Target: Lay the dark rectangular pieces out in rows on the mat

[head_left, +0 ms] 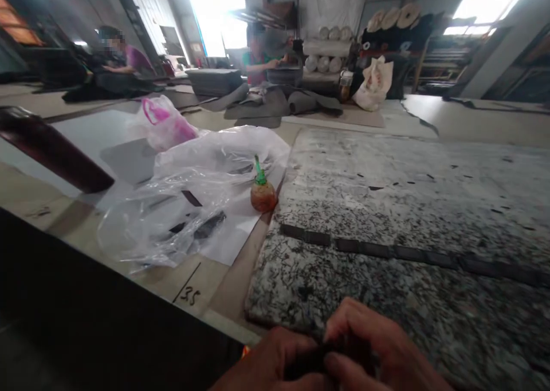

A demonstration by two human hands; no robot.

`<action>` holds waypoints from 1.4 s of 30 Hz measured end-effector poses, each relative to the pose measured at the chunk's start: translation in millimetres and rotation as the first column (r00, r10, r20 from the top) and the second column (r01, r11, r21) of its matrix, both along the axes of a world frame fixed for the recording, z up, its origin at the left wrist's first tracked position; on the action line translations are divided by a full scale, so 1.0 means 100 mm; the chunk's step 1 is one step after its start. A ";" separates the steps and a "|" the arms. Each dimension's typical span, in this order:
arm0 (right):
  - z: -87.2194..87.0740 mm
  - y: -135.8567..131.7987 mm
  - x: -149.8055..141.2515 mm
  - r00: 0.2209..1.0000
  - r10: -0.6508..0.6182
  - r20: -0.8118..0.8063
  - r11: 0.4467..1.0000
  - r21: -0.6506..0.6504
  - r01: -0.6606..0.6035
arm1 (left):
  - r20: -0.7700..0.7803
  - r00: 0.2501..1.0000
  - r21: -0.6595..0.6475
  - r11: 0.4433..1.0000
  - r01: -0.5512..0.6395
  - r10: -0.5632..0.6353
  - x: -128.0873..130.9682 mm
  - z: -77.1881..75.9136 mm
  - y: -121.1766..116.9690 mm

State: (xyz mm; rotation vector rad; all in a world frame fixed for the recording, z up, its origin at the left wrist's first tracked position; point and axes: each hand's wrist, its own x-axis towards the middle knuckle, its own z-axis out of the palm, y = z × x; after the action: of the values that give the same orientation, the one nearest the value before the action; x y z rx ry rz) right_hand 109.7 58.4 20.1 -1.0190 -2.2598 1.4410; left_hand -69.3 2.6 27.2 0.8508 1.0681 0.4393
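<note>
Close together at the bottom edge, my left hand and my right hand are both closed on a small dark piece. Its shape is mostly covered by my fingers. Both hands are at the front edge of a pale board stained with dark specks and streaks. Across the board runs a row of short dark grey strips, laid nearly end to end. By the board's left edge stands a small brown bottle with a green nozzle.
Clear plastic bags with dark scraps lie left of the board, near a pink bag. A dark red cylinder leans at far left. "35" is written on the table. Two people work behind, among grey material and rolls.
</note>
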 end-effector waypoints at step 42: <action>-0.23 0.47 -0.60 0.941 -0.071 0.330 0.556 0.796 -0.237 | 0.054 0.999 0.035 0.999 0.001 -0.003 -0.76 -0.19 0.09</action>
State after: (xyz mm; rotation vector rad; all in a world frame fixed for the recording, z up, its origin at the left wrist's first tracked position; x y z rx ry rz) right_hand 49.2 105.9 -3.2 -0.8283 -2.7561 0.0421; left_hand -145.6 11.2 8.5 0.8662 1.0119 0.4784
